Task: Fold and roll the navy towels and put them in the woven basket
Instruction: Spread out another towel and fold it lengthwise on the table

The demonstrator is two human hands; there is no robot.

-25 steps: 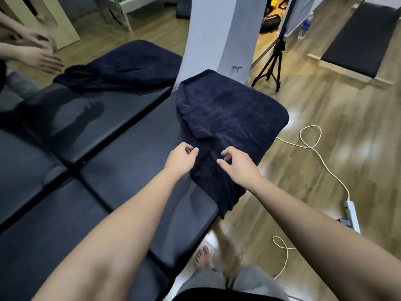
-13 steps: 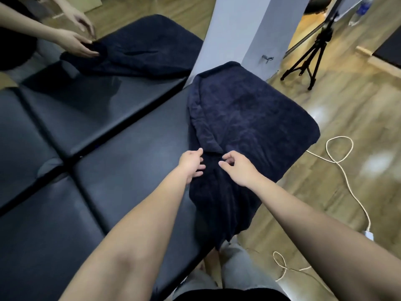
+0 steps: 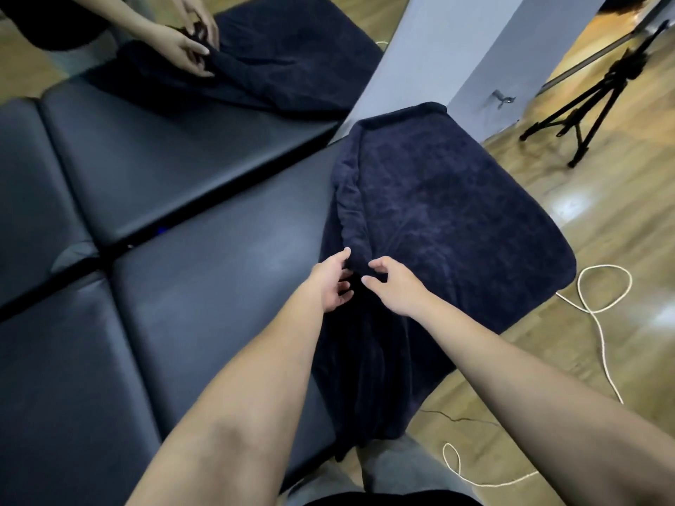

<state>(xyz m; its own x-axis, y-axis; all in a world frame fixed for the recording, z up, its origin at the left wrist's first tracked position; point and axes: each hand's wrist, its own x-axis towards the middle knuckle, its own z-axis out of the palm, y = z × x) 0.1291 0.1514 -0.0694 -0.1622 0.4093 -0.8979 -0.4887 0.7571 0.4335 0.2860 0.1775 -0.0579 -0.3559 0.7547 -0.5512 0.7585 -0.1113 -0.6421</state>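
A navy towel [image 3: 438, 220] lies spread over the right end of the black padded table [image 3: 190, 272], with its near and right edges hanging over the side. A thick fold runs down its left side. My left hand [image 3: 334, 281] and my right hand [image 3: 392, 288] meet at the lower end of that fold, fingers spread and curled around it, touching the cloth. A second navy towel [image 3: 277, 63] lies bunched at the far end of the table. The woven basket is not in view.
Another person's hands [image 3: 190, 42] work the far towel at the top left. A grey pillar [image 3: 449, 49] stands behind the table. A black tripod [image 3: 591, 104] and a white cable [image 3: 599, 315] are on the wooden floor to the right.
My hands have come closer together at the fold's lower end. My view has dropped and moved in over the table. The other person's hands have taken hold of the far towel.
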